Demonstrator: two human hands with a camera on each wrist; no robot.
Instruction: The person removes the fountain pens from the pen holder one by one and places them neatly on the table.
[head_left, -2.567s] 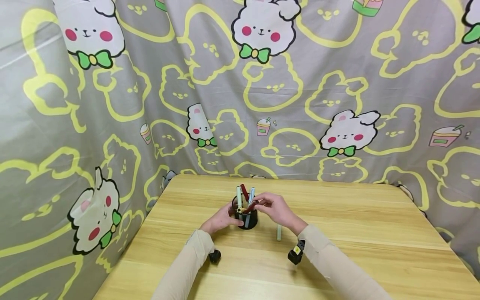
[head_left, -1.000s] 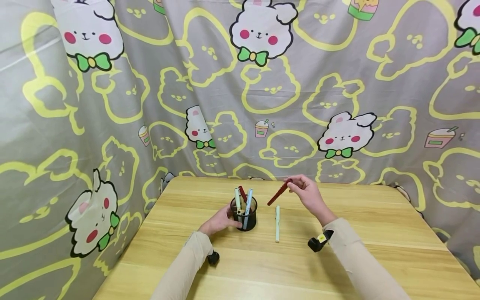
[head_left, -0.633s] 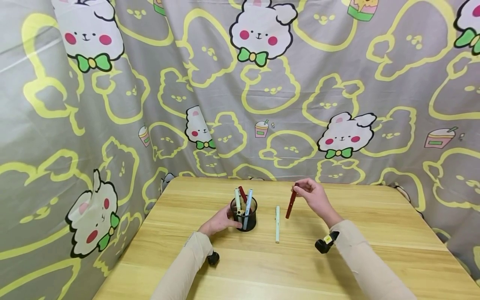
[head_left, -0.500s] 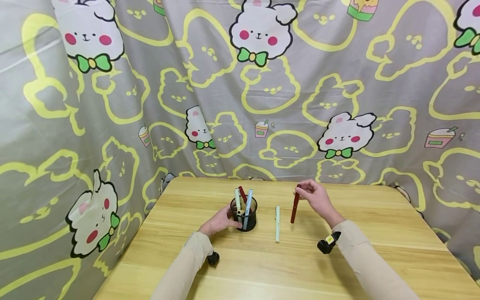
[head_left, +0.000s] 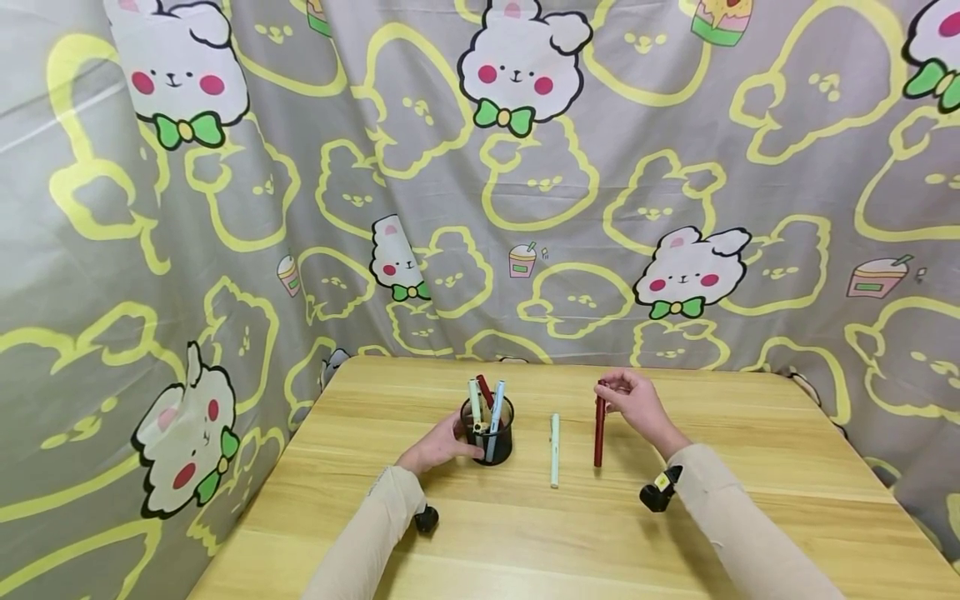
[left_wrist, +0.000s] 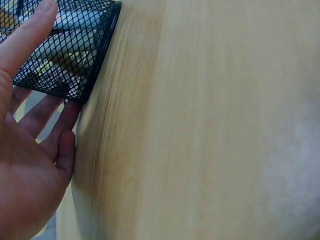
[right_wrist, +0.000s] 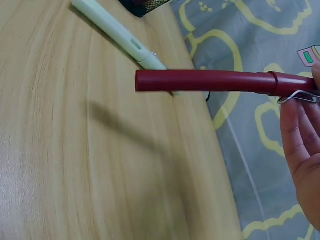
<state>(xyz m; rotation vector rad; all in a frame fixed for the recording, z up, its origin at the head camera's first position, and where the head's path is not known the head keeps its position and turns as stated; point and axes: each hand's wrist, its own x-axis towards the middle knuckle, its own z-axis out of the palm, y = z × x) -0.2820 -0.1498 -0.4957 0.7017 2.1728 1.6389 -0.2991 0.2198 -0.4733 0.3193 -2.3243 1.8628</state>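
Note:
My left hand (head_left: 438, 442) holds the side of a black mesh pen cup (head_left: 501, 450), thumb in front and fingers round the far side in the left wrist view. Out of the cup stick a pale green pen (head_left: 476, 402), a dark red pen (head_left: 484, 388) and a light blue pen (head_left: 497, 407). To the right, my right hand (head_left: 637, 407) pinches another dark red pen (head_left: 599, 435) near its clip end. Its other end points toward the table's front, and its shadow lies apart from it in the right wrist view. Between cup and hand, a pale green pen (head_left: 555, 452) lies on the table.
The wooden table (head_left: 495, 542) reaches back to a grey curtain (head_left: 555, 250) with yellow outlines and cartoon animals. More curtain hangs along the left side. A small black camera (head_left: 657, 495) sits at the right wrist, another camera (head_left: 427, 518) at the left.
My right hand has drawn the dark red pen from the cup and carried it right, past the lying green pen. It has turned the pen's free end toward the front and lowered it.

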